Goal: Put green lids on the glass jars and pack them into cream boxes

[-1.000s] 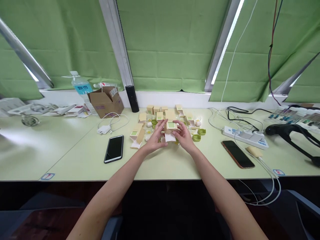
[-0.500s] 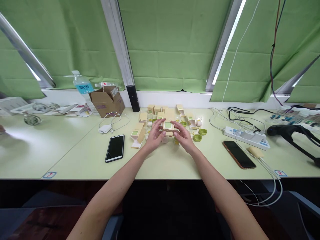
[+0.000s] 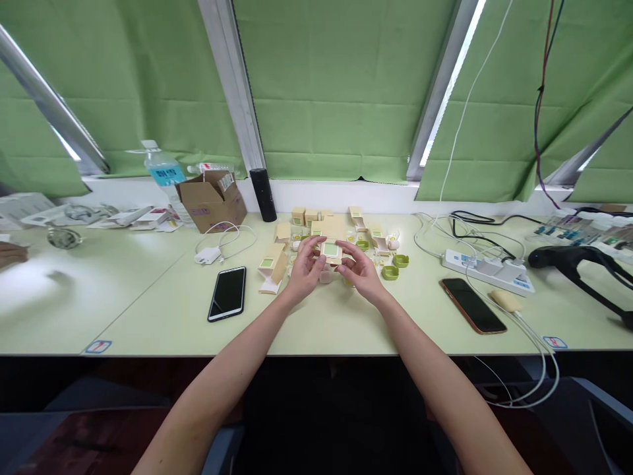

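Observation:
A small cardboard box (image 3: pixel 331 250) with a pale green window is held up between both hands over the table. My left hand (image 3: pixel 305 269) grips its left side, thumb at the front and fingers along the top. On the other side my right hand (image 3: pixel 362 269) has its fingers at the box's right edge. Behind and around the hands are several similar small boxes, one of them an open box (image 3: pixel 272 266) to the left. To the right lie small green plastic pieces, among them a green ring-like part (image 3: pixel 390 272). Small clear-and-yellow pieces are partly hidden by my hands.
A white-framed phone (image 3: pixel 227 294) lies left and another phone (image 3: pixel 473 306) right. Farther back stand a brown carton (image 3: pixel 212 200), a black cylinder (image 3: pixel 263 195) and a water bottle (image 3: pixel 162 168). A power strip (image 3: pixel 487 272) with cables is at right. Another person's hand (image 3: pixel 12 254) shows far left.
The small box has tilted and shifted slightly left between my hands, its window facing me a little more. At the far left, the other person's hand has come farther into view.

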`<action>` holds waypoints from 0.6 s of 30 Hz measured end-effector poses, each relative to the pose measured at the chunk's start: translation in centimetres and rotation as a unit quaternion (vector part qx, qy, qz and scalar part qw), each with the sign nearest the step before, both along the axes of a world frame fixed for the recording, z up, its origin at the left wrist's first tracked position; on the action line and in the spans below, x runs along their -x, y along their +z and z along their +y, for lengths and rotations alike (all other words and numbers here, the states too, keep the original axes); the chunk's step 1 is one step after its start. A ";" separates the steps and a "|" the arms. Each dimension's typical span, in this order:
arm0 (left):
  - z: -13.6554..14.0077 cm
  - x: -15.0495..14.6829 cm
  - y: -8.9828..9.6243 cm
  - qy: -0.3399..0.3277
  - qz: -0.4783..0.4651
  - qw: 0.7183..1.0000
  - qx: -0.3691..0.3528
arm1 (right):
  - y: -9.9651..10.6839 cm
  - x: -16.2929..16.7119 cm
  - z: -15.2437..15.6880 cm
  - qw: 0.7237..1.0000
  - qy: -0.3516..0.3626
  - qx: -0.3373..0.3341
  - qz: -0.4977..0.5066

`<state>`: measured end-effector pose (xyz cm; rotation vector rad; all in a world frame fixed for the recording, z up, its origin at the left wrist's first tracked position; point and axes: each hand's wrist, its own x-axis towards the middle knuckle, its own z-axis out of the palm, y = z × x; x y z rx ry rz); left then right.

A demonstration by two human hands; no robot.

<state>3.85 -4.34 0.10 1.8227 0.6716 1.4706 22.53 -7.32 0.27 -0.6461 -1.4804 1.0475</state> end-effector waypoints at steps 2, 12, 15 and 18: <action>0.0 0.1 -0.1 -0.008 -0.003 1.000 0.002 | -0.1 0.0 0.1 1.000 -0.003 -0.002 0.000; -0.2 0.2 0.0 -0.024 0.008 1.000 0.000 | 0.1 0.0 0.0 1.000 -0.004 -0.008 -0.014; -0.3 0.1 0.0 -0.014 0.012 1.000 -0.001 | 0.0 0.1 0.1 1.000 -0.018 -0.010 -0.014; -0.3 0.0 -0.1 0.005 0.024 1.000 -0.019 | -0.1 0.1 0.2 0.999 -0.033 -0.014 -0.013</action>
